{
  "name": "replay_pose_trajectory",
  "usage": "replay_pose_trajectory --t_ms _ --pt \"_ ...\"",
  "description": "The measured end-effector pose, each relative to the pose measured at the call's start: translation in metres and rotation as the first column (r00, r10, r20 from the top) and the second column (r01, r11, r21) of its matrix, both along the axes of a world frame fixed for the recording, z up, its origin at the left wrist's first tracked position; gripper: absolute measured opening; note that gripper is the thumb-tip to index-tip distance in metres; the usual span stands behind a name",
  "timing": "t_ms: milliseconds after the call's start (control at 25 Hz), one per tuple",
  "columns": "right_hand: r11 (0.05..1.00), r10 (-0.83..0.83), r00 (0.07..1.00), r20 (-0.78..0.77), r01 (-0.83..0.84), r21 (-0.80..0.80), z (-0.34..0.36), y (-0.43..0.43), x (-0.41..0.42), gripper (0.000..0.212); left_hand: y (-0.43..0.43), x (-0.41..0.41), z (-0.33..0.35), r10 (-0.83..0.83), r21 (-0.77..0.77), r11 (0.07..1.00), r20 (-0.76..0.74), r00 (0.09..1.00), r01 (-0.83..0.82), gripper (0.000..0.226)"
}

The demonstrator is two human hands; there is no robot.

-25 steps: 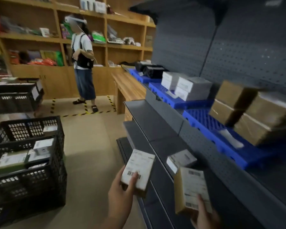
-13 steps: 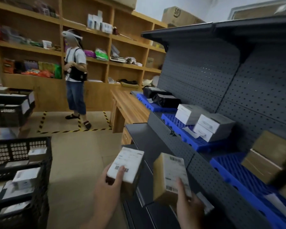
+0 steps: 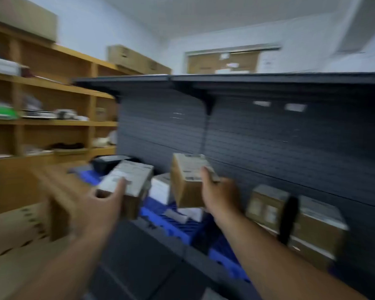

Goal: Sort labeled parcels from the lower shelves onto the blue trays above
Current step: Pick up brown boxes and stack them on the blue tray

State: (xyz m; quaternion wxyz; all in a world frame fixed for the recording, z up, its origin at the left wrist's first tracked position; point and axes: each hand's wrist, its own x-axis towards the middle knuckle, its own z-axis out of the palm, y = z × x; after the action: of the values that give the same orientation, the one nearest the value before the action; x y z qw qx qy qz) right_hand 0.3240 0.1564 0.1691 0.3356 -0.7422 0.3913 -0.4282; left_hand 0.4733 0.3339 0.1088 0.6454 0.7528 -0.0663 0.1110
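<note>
The view is blurred by motion. My left hand (image 3: 100, 204) grips a brown parcel with a white label (image 3: 128, 180), held above the near end of the middle blue tray (image 3: 167, 224). My right hand (image 3: 220, 193) grips a second brown labeled parcel (image 3: 186, 180), raised over the same tray. A white box (image 3: 160, 187) sits on that tray behind the two parcels. To the right, several brown boxes (image 3: 290, 219) are stacked on another blue tray (image 3: 227, 263). A black parcel (image 3: 110, 162) lies on the far blue tray (image 3: 89, 176).
A dark grey pegboard shelf unit (image 3: 268, 137) stands ahead with a top shelf (image 3: 225, 79) overhead. Wooden shelving (image 3: 52, 122) with assorted goods fills the left wall. A wooden bench (image 3: 59, 191) juts out at the left.
Both hands have lifted their parcels from beside the lower shelves up to tray height. The view has swung upward and right, so the floor crates and the standing person are out of view.
</note>
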Motion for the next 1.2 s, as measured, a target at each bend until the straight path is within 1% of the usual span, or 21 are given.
replay_pose_trajectory --t_ms 40,120,200,240,280,360,440,560,640,680,760,800,960,1120,1200 --pt "0.998 -0.056 0.998 0.004 0.056 0.000 0.011 -0.008 -0.006 0.070 -0.016 0.000 0.011 -0.046 -0.032 0.998 -0.008 0.999 0.046 0.062" --pt "0.982 -0.178 0.984 -0.024 0.179 0.055 0.028 -0.020 -0.026 0.064 -0.055 -0.014 0.033 -0.158 -0.160 0.976 -0.046 0.986 0.149 0.061" --pt "0.944 -0.329 0.944 -0.001 0.328 0.031 0.043 -0.041 -0.059 0.062 -0.095 -0.040 0.051 -0.276 -0.286 0.928 -0.096 0.956 0.239 0.058" --pt "0.913 -0.407 0.913 0.029 0.406 0.026 0.048 -0.055 -0.080 0.061 -0.114 -0.053 0.058 -0.332 -0.294 0.909 -0.084 0.940 0.295 0.056" --pt "0.881 -0.474 0.879 0.047 0.472 0.035 0.050 -0.067 -0.102 0.063 -0.133 -0.064 0.059 -0.384 -0.267 0.896 -0.063 0.921 0.355 0.056" --pt "0.829 -0.557 0.829 0.053 0.552 0.088 0.051 -0.086 -0.145 0.073 -0.166 -0.084 0.061 -0.487 -0.222 0.858 -0.058 0.872 0.464 0.058" --pt "0.783 -0.620 0.782 0.064 0.612 0.111 0.052 -0.100 -0.179 0.075 -0.195 -0.101 0.064 -0.555 -0.234 0.815 -0.052 0.830 0.530 0.056" --pt "0.739 -0.672 0.738 0.062 0.661 0.128 0.053 -0.113 -0.215 0.072 -0.233 -0.131 0.072 -0.617 -0.172 0.777 -0.021 0.787 0.605 0.050" --pt "0.727 -0.685 0.727 0.056 0.676 0.122 0.049 -0.124 -0.227 0.072 -0.251 -0.145 0.072 -0.614 -0.167 0.782 -0.044 0.788 0.600 0.051" --pt "0.729 -0.683 0.730 0.044 0.676 0.109 0.047 -0.132 -0.228 0.075 -0.258 -0.150 0.071 -0.607 -0.161 0.789 -0.046 0.794 0.593 0.051" --pt "0.746 -0.662 0.749 -0.001 0.660 0.089 0.044 -0.151 -0.226 0.087 -0.272 -0.156 0.074 -0.613 -0.159 0.784 -0.040 0.789 0.600 0.049" --pt "0.754 -0.652 0.758 -0.034 0.652 0.073 0.044 -0.159 -0.221 0.089 -0.277 -0.158 0.077 -0.609 -0.167 0.786 -0.041 0.792 0.595 0.049" --pt "0.743 -0.661 0.736 -0.148 0.670 0.014 0.038 -0.182 -0.204 0.086 -0.294 -0.159 0.082 -0.586 -0.120 0.805 -0.005 0.811 0.581 0.052" --pt "0.721 -0.676 0.699 -0.235 0.693 -0.009 0.029 -0.191 -0.195 0.085 -0.303 -0.158 0.079 -0.591 -0.105 0.804 -0.042 0.805 0.585 0.056" --pt "0.712 -0.686 0.678 -0.265 0.700 -0.050 0.026 -0.193 -0.195 0.085 -0.306 -0.158 0.077 -0.602 -0.068 0.797 -0.024 0.798 0.600 0.053"
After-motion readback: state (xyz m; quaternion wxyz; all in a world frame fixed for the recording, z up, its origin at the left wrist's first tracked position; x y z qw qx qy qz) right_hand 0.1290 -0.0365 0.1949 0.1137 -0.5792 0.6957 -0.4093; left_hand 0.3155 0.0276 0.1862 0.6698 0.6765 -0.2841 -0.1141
